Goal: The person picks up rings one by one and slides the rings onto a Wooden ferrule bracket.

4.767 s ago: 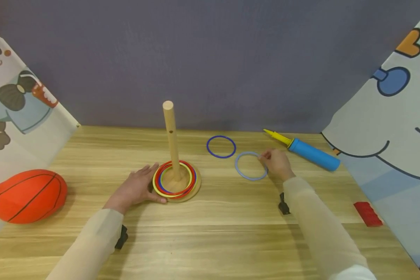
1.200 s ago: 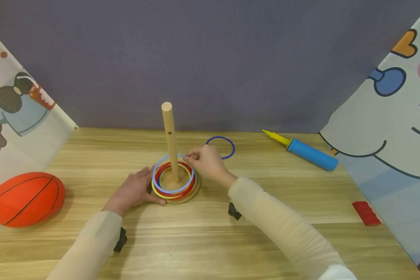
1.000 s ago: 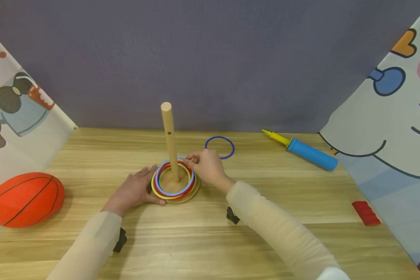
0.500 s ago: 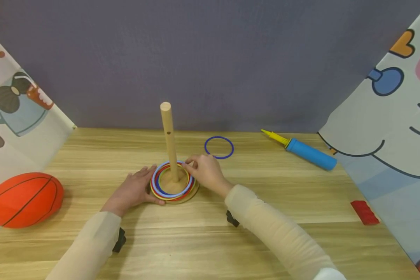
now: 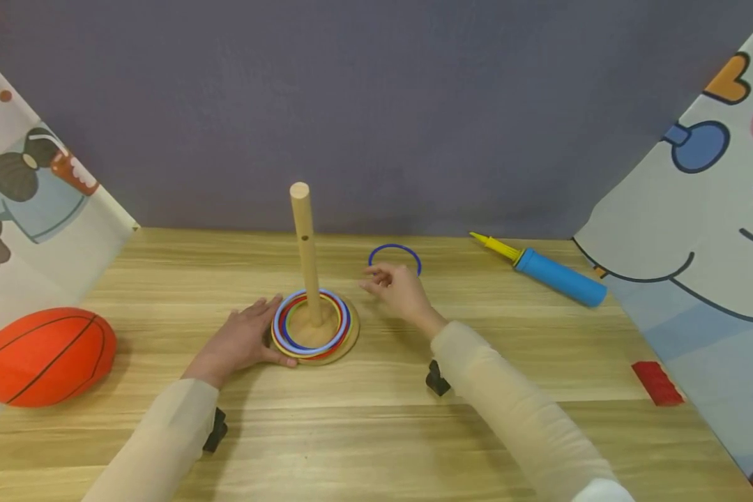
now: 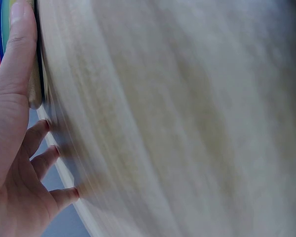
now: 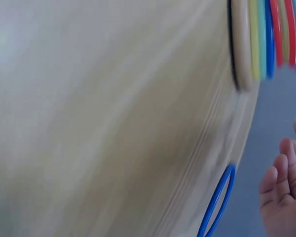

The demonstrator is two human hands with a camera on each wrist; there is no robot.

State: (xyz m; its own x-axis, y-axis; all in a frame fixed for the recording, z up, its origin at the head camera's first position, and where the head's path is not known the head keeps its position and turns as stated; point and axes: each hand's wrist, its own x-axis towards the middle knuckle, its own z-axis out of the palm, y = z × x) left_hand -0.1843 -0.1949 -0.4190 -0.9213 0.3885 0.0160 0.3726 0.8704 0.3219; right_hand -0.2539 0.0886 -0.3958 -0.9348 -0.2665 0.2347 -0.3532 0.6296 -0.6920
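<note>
A wooden peg (image 5: 306,258) stands upright on a round wooden base (image 5: 354,336). Around its foot lies a stack of red, yellow and blue rings, a light blue ring (image 5: 348,319) on top. The right wrist view shows the stacked rings (image 7: 270,44) edge-on. My left hand (image 5: 241,345) rests against the base's left side, thumb at the front edge and fingers spread on the table. My right hand (image 5: 401,289), fingers loosely bent and holding nothing, hovers right of the stack. Behind it, a dark blue ring (image 5: 395,246) lies flat, its near side hidden by the hand.
An orange basketball-patterned ball (image 5: 47,357), looking partly deflated, sits at the left. A blue hand pump (image 5: 560,277) with a yellow nozzle lies back right. A red block (image 5: 657,383) is near the right edge. A grey wall (image 5: 376,118) closes off the back.
The right hand carried the light blue ring from the table to the stack, lowered it round the peg and let go, then moved back right towards the dark blue ring. The left hand stayed put.
</note>
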